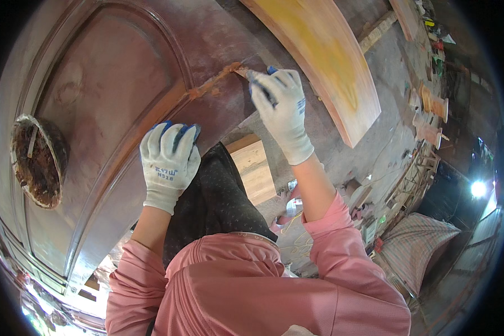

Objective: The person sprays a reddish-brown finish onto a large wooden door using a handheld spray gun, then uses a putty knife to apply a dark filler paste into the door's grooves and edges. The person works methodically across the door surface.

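A dark red-brown wooden panel [103, 78] with a raised curved moulding lies in front of me. A rough streak of orange-brown filler [207, 87] runs across its surface. My right hand [280, 106], in a white glove with blue on the fingertips, closes around a small putty knife [242, 71]. The blade touches the far end of the filler streak; the fingers hide most of the handle. My left hand [168, 157], in a matching glove, rests on the panel near its close edge, fingers bent and slightly apart. I see nothing held in it.
On the panel at left stands a crusted bowl [61, 151] of dark brown paste with a stick in it. A curved board [336, 61] with a yellow patch lies beyond my right hand. A wood block [255, 171] sits below the panel edge. A checked cloth [417, 246] is at right.
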`<state>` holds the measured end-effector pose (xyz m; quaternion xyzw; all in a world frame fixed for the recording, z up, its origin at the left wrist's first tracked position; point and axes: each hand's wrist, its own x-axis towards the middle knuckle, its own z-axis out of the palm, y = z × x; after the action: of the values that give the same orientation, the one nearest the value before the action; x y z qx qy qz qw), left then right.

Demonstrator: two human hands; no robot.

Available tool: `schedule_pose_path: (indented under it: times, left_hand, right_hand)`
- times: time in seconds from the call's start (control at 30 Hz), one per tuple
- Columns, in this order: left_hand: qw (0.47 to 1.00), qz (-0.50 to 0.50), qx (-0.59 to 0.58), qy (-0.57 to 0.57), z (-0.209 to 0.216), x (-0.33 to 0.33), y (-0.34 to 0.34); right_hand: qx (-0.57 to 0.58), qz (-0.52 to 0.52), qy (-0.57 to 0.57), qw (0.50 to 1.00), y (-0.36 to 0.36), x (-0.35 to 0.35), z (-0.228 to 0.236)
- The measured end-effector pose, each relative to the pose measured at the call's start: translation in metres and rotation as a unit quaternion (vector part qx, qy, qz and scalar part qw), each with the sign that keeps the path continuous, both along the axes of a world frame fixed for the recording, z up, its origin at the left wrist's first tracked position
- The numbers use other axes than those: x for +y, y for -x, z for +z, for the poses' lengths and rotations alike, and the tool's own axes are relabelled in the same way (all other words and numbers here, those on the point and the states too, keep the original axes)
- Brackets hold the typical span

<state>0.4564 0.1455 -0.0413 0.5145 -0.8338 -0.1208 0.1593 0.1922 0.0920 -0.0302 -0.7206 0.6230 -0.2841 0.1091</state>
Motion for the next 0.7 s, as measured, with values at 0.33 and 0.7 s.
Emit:
schedule_pose_path:
  times: [0.33, 0.7]
  left_hand:
    - [1.000, -0.003, -0.013, 0.006, 0.002, -0.001, 0.001]
    - [1.000, -0.007, -0.001, 0.003, 0.003, -0.001, 0.003]
  right_hand:
    - [-0.023, -0.055, -0.008, 0.998, 0.005, -0.007, 0.004]
    - [0.064, -0.033, 0.044, 0.996, 0.013, -0.006, -0.012]
